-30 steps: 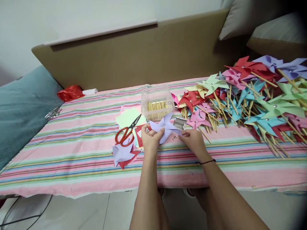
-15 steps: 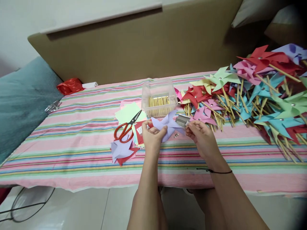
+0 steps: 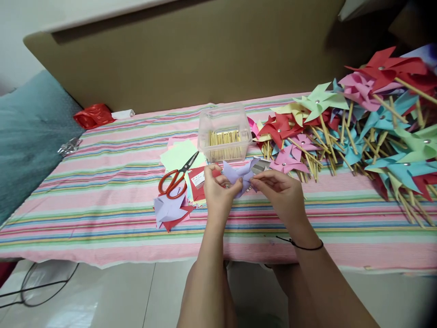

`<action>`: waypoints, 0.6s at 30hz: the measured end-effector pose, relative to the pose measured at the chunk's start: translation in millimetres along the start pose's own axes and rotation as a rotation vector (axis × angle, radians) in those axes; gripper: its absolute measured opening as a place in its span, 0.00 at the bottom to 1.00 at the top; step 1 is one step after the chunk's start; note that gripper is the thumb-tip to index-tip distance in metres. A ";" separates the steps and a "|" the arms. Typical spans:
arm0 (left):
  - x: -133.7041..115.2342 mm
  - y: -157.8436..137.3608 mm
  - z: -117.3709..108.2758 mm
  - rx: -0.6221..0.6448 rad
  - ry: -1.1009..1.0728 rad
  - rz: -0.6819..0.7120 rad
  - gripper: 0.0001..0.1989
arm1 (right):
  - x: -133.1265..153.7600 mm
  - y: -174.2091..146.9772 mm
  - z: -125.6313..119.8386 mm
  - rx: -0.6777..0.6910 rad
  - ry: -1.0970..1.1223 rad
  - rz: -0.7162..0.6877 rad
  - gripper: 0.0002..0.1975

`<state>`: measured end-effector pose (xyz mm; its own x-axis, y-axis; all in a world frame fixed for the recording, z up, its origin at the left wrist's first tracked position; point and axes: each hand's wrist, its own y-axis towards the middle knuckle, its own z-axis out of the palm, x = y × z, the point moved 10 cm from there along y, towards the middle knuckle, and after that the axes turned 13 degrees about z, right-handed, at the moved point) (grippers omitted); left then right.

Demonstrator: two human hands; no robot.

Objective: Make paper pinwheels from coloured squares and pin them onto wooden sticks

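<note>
Left hand (image 3: 219, 190) grip clasping lilac paper pinwheel (image 3: 235, 173), positioned above striped cloth (image 3: 116, 182), on near side of clear box (image 3: 221, 119) of sticks (image 3: 225, 145); right hand (image 3: 282, 189) fingertips at pinwheel's middle, cannot tell whether grasping it.

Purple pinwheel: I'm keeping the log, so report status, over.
Left hand gripping purple pinwheel. Right hand at its right side, exact hold unclear. Scissors lying to the left, apart from both hands.
</note>
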<state>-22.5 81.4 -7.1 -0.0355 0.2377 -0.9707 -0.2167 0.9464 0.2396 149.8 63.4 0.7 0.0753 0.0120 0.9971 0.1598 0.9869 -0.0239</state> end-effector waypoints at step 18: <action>-5.3 -2.4 21.4 0.146 -0.285 -0.002 0.25 | 14.3 -2.2 -0.8 -0.033 -0.169 -0.198 0.04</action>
<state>-0.9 82.5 -2.1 0.2438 0.2676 -0.9322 -0.0737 0.9635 0.2573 151.3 61.2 14.9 -0.1256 -0.1516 0.9804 0.1876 0.9668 0.1735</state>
